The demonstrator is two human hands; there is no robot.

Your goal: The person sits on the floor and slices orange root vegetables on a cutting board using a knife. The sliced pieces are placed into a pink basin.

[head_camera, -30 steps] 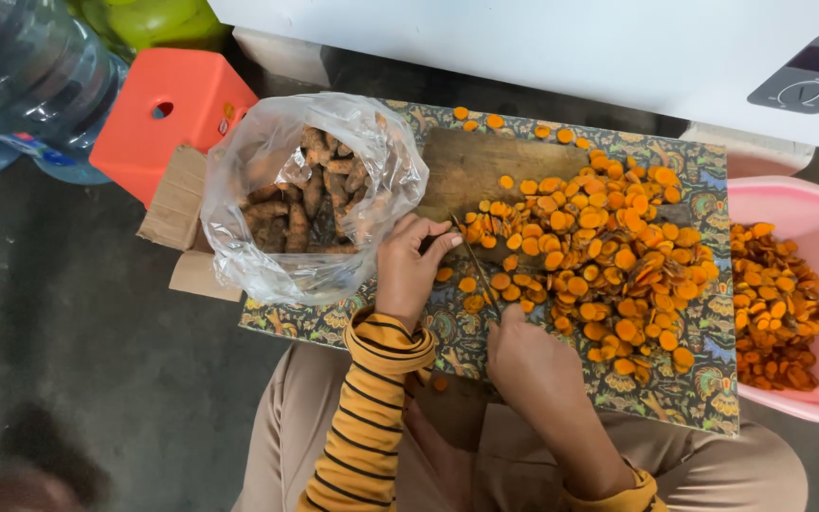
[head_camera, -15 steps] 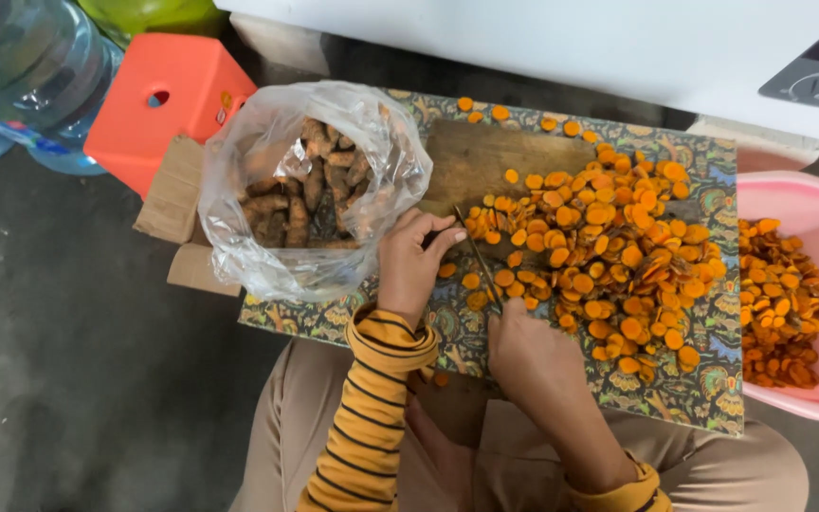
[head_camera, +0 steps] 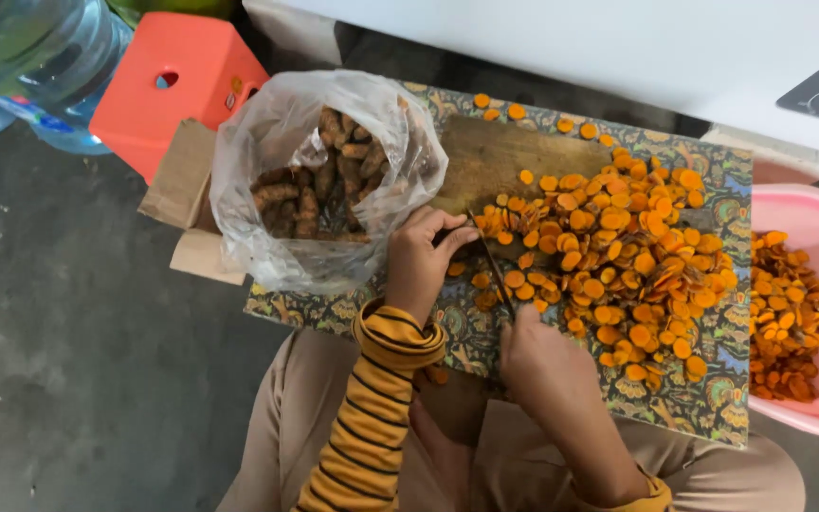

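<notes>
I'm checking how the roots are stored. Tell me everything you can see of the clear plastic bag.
The clear plastic bag is thin, crinkled and glossy, its mouth open upward. It holds brown, knobbly roots piled loosely. It sits on a piece of brown cardboard at the left edge of the patterned cloth, beside the orange stool. The left hand lies against its right side.

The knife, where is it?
In the head view the knife is near the middle, held by the right hand, blade beside the left hand and the orange slices.
</notes>
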